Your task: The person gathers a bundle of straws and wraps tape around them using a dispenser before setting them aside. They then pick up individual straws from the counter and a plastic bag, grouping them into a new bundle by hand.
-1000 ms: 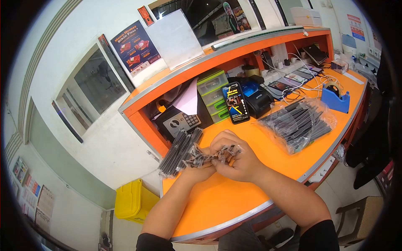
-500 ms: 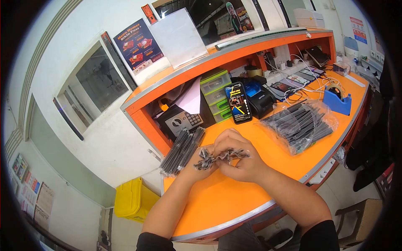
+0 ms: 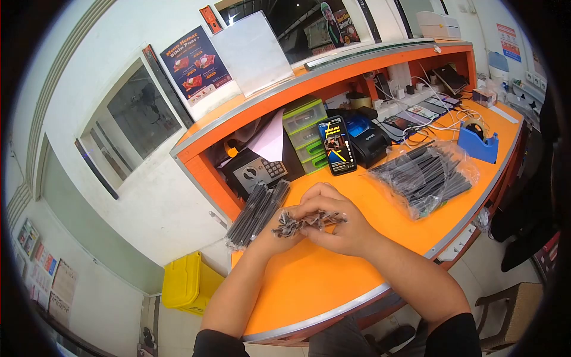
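Both hands meet above the orange desk, at the middle of the view. My left hand (image 3: 284, 238) is closed round a bunch of dark, thin pieces in clear wrapping (image 3: 288, 226), their ends facing me. My right hand (image 3: 342, 229) pinches more of these wrapped ends, its fingers against the left hand. How far the bunch reaches below the hands is hidden. Left of my left hand lies a pile of long black wrapped sticks (image 3: 256, 214). To the right a clear plastic bag (image 3: 422, 178) holds several more black sticks. A lit phone (image 3: 336, 146) stands upright behind the hands.
The orange desk (image 3: 321, 291) has a curved metal edge. Behind the hands are a safe (image 3: 259, 172), green drawers (image 3: 306, 134) and a black printer (image 3: 369, 143). A blue tape dispenser (image 3: 479, 146) and cables stand right. A yellow bin (image 3: 184, 282) is on the floor.
My right hand has moved slightly left, closer to my left hand, and the wrapped ends between them are drawn nearer together. The sticks on the desk keep their places.
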A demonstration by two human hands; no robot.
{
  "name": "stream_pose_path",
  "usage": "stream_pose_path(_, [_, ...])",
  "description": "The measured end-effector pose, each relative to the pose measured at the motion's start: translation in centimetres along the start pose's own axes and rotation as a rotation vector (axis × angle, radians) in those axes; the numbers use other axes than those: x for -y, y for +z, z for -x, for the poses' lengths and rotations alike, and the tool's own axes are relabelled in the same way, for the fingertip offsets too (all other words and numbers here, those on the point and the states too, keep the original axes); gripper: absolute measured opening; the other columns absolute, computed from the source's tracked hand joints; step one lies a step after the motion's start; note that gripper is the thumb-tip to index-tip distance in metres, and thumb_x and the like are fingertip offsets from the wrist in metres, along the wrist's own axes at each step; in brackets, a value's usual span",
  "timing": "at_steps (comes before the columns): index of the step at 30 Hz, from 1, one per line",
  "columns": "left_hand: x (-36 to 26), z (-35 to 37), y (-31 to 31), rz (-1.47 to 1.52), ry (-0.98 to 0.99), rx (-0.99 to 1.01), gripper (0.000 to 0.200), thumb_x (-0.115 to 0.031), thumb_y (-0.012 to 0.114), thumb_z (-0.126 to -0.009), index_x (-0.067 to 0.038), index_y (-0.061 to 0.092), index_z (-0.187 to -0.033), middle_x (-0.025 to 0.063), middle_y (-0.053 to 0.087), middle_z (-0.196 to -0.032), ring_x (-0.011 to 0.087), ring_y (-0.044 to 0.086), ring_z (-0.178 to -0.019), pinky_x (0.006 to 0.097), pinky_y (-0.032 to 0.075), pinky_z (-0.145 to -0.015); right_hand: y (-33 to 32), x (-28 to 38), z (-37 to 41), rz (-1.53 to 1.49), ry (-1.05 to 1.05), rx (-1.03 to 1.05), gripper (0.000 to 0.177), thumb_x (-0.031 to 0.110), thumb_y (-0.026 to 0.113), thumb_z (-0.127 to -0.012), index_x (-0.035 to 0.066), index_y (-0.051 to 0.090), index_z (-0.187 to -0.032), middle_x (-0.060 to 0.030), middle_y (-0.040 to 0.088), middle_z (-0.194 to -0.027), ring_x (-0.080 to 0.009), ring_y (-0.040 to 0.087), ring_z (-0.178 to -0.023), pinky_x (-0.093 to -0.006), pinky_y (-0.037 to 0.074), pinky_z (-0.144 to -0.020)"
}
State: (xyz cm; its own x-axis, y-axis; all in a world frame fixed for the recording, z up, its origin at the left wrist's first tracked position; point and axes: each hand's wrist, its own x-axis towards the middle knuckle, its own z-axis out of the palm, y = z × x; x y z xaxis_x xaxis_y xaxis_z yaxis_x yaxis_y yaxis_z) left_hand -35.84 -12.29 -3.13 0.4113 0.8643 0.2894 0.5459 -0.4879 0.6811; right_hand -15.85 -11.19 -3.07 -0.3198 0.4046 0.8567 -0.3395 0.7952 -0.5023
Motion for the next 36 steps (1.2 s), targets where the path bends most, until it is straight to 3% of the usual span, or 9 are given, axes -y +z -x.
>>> stream_pose_path(9, [-1.0,0.1,-0.1,-0.092,0.064,-0.006,0.02,0.003,0.067,-0.081,-0.001,0.065,-0.1,0.0104,0.07,-0.095,0.0209,0.067,-0.088,0.032,0.053,-0.082,-0.2,-0.4,-0.2,0.042,-0.057,0.022,0.019,-0.005,0.068,-0.075,0.005,0.064,-0.091,-0.0083,0.059,-0.098,-0.0206,0.057,-0.092,-0.0305,0.046,-0.082])
stream_pose_path(12, [0.9,-0.1,-0.3,-0.043,0.146,-0.01,0.026,0.004,0.065,-0.081,-0.001,0.065,-0.107,0.0104,0.07,-0.097,0.0204,0.066,-0.085,0.032,0.053,-0.078,-0.3,-0.5,-0.1,0.042,-0.026,0.021,0.021,-0.004,0.068,-0.075,0.004,0.064,-0.094,-0.009,0.059,-0.099,-0.0213,0.057,-0.092,-0.0313,0.045,-0.083])
stream_pose_path(15, [1.4,-0.8,0.1,0.017,0.274,-0.15,0.033,0.004,0.066,-0.083,-0.003,0.066,-0.115,0.0102,0.07,-0.097,0.0202,0.066,-0.082,0.033,0.053,-0.074,-0.1,-0.5,-0.1,0.093,0.015,-0.049,0.02,0.001,0.07,-0.079,0.003,0.063,-0.098,-0.0101,0.058,-0.101,-0.0241,0.057,-0.096,-0.0331,0.046,-0.086])
stream_pose_path(18, [2.2,-1.0,0.5,-0.179,0.305,-0.285,0.032,0.0,0.068,-0.088,-0.003,0.065,-0.12,0.009,0.07,-0.097,0.0179,0.068,-0.084,0.0313,0.054,-0.074,0.0,-1.8,0.0,0.215,-0.02,-0.161,0.019,0.008,0.069,-0.085,-0.001,0.063,-0.1,-0.0121,0.057,-0.102,-0.0272,0.056,-0.1,-0.0349,0.046,-0.086])
stream_pose_path(21, [-0.3,-0.4,1.2,0.226,0.003,-0.219,0.03,-0.006,0.069,-0.093,-0.001,0.062,-0.121,0.0085,0.07,-0.099,0.0172,0.07,-0.09,0.0303,0.055,-0.076,-0.7,-2.9,0.2,0.231,0.058,-0.139,0.019,0.009,0.068,-0.089,-0.004,0.062,-0.103,-0.0132,0.058,-0.1,-0.0251,0.06,-0.097,-0.0333,0.049,-0.082])
stream_pose_path(24, [-0.7,-0.7,1.6,0.309,0.129,-0.191,0.032,-0.011,0.069,-0.095,0.001,0.059,-0.123,0.0082,0.069,-0.1,0.0183,0.07,-0.092,0.0312,0.057,-0.078,-1.1,-3.0,0.5,0.108,0.218,-0.132,0.019,0.009,0.066,-0.093,-0.005,0.062,-0.104,-0.0115,0.059,-0.095,-0.0209,0.062,-0.087,-0.031,0.052,-0.075])
stream_pose_path(29, [-1.1,-0.6,1.4,0.539,-0.054,-0.101,0.035,-0.014,0.071,-0.094,0.0,0.057,-0.123,0.0089,0.07,-0.099,0.0215,0.072,-0.092,0.0347,0.059,-0.079,-1.1,-3.2,0.6,-0.225,0.487,-0.165,0.017,0.012,0.063,-0.098,-0.003,0.065,-0.104,-0.0036,0.062,-0.085,-0.011,0.061,-0.067,-0.0272,0.052,-0.062])
stream_pose_path(35, [-0.5,-0.8,2.1,0.66,-0.143,-0.122,0.037,-0.015,0.071,-0.094,0.001,0.056,-0.124,0.0128,0.071,-0.103,0.0241,0.072,-0.092,0.0364,0.06,-0.079,-1.2,-4.6,0.7,-0.191,0.435,-0.217,0.017,0.013,0.061,-0.099,0.0,0.066,-0.109,-0.0012,0.064,-0.081,-0.0088,0.06,-0.062,-0.0246,0.049,-0.052])
stream_pose_path(36, [-0.3,-0.8,2.1,0.66,-0.162,-0.12,0.037,-0.015,0.071,-0.094,0.001,0.056,-0.124,0.0136,0.071,-0.103,0.0245,0.072,-0.092,0.0365,0.06,-0.079,-1.3,-4.6,0.7,-0.178,0.457,-0.208,0.017,0.012,0.061,-0.1,0.0,0.066,-0.11,-0.0008,0.065,-0.085,-0.0079,0.06,-0.067,-0.0242,0.049,-0.056])
